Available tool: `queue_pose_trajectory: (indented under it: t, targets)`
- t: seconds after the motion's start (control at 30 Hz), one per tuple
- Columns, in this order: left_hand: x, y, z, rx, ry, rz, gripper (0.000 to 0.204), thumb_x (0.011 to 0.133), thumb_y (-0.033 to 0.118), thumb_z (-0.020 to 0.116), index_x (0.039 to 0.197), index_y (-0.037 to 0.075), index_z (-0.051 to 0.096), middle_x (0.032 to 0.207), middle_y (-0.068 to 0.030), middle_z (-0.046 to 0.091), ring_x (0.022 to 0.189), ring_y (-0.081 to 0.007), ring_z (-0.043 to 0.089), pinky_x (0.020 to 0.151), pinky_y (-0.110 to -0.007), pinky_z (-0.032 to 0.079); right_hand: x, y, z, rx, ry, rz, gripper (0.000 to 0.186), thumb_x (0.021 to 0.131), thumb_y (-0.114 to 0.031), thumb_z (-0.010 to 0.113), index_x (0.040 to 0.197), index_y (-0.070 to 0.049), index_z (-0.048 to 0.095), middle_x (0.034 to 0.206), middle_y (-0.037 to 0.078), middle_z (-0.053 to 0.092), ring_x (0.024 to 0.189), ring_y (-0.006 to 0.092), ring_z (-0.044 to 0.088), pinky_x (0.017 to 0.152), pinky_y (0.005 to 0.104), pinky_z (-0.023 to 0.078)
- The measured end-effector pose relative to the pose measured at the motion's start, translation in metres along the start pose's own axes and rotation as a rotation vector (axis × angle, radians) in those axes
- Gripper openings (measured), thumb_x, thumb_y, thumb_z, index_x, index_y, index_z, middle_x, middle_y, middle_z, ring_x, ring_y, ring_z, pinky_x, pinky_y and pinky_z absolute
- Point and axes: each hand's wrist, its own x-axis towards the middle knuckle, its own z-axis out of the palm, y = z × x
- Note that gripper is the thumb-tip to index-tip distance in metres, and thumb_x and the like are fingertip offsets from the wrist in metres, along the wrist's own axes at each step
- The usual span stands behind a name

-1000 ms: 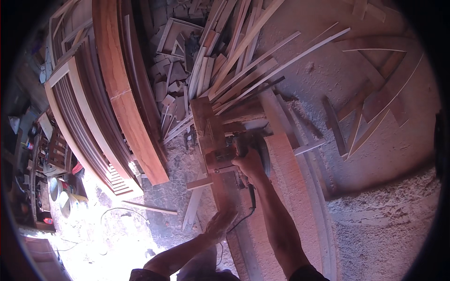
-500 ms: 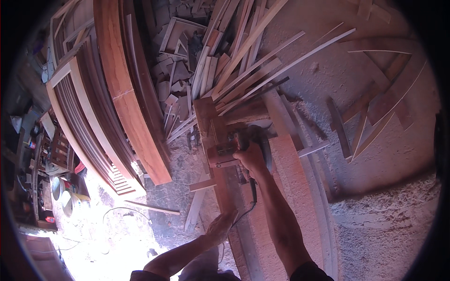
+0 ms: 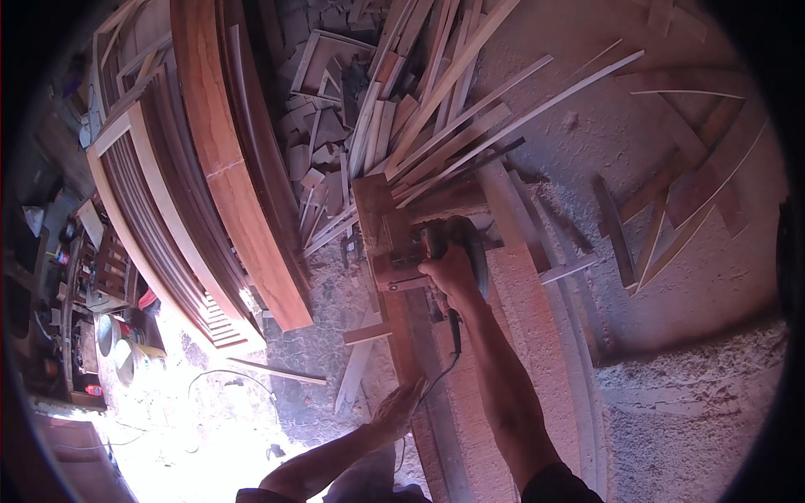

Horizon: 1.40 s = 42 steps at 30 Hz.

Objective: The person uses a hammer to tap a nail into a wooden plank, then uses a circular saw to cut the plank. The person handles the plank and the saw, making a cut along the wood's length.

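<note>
My right hand [image 3: 453, 272] is closed around the dark handle of a corded power tool [image 3: 399, 273] with a reddish boxy body. The tool rests across a long brown wooden board [image 3: 406, 335], near its far part; its underside is hidden. A black cord [image 3: 457, 339] hangs from it and curves toward my left hand. My left hand [image 3: 397, 412] grips the near end of the board, its fingers only partly visible. Beneath lies a wide, dust-covered plank surface [image 3: 478, 394]. A short wood strip [image 3: 367, 334] sticks out at the board's left side.
Tall slatted frames [image 3: 159, 201] and a broad plank [image 3: 226, 184] stand at the left. Offcuts and long strips [image 3: 436, 117] are heaped at the far side. Buckets [image 3: 134, 360] stand at the lower left. Loose wood pieces [image 3: 671, 210] lie on the dusty floor at right.
The whole view has shifted slightly, so the surroundings sit a little further right. Both hands keep their hold, and the tool stays at nearly the same place on the board.
</note>
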Motion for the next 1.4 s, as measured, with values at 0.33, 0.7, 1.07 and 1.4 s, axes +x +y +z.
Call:
queue_pose_trajectory:
  t: [0.33,0.7,1.07,1.4]
  targets:
    - [-0.001,-0.006,0.004,-0.042,-0.025,-0.018,0.103,0.075,0.000,0.074,0.160,0.002,0.016,0.149,-0.0262,0.043,0.136,-0.0414,0.047,0.111,-0.046,0.044,0.023,-0.005,0.006,0.043,0.001,-0.037,0.018,0.074,0.000,0.067,0.091,0.001,0.061,0.064,0.007,0.058,0.048,0.0153,0.055,0.043,0.0366,0.039]
    - [0.002,-0.010,-0.001,-0.108,-0.085,-0.112,0.113,0.069,-0.006,0.074,0.161,0.001,0.009,0.151,-0.0262,0.044,0.132,-0.0439,0.051,0.108,-0.048,0.046,0.024,0.000,0.007,-0.166,0.065,-0.146,0.032,0.073,-0.006,0.070,0.102,0.004,0.064,0.080,0.018,0.069,0.074,0.0307,0.071,0.066,0.0422,0.053]
    - [0.009,-0.032,-0.037,-0.337,0.524,-0.096,0.079,0.081,-0.013,0.047,0.157,0.004,0.032,0.156,-0.0255,0.041,0.139,-0.0420,0.047,0.113,-0.046,0.043,-0.134,0.037,-0.048,-0.055,0.294,-0.402,0.042,0.081,-0.012,0.077,0.117,0.003,0.062,0.091,0.019,0.071,0.086,0.0295,0.072,0.074,0.0395,0.054]
    - [0.175,-0.071,-0.091,0.160,0.549,0.062,0.038,0.097,0.016,0.058,0.133,0.005,0.062,0.135,-0.0186,0.063,0.123,-0.0363,0.058,0.106,-0.046,0.045,-0.351,0.040,-0.103,-0.042,0.492,-0.261,0.033,0.085,0.003,0.070,0.117,0.002,0.062,0.079,0.002,0.062,0.063,0.0075,0.058,0.054,0.0238,0.044]
